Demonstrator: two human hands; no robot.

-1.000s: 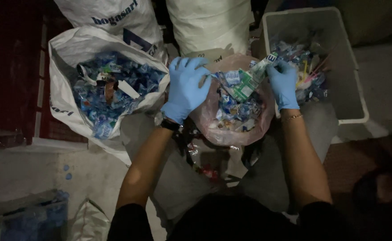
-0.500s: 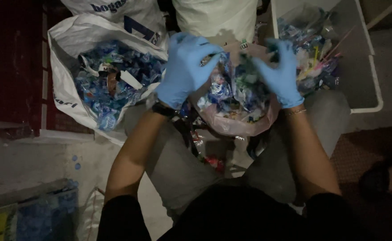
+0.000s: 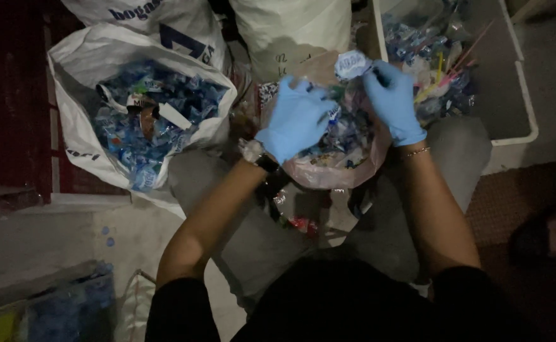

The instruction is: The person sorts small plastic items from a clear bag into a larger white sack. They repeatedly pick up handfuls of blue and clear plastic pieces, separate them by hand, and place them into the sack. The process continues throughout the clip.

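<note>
Right hand [image 3: 392, 107] raised one wrapper [image 3: 352, 64]; left hand [image 3: 295, 120] lower.

We have one head-worn view, looking steeply down and close over our own lap, arms and hands, with sacks and floor around.

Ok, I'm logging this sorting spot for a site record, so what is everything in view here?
pink plastic bag: one, translucent pink, on the lap, full of mixed plastic scraps
round foil lid: one, white and blue, pinched at the right fingertips
open white sack: one, white, at left, filled with blue plastic pieces
closed white sacks: two, white, at top
plastic bin: one, white, at right, holding wrappers and straws
left hand: blue glove, resting in the pink bag
right hand: blue glove, holding the lid; thin bracelet at the wrist
</note>
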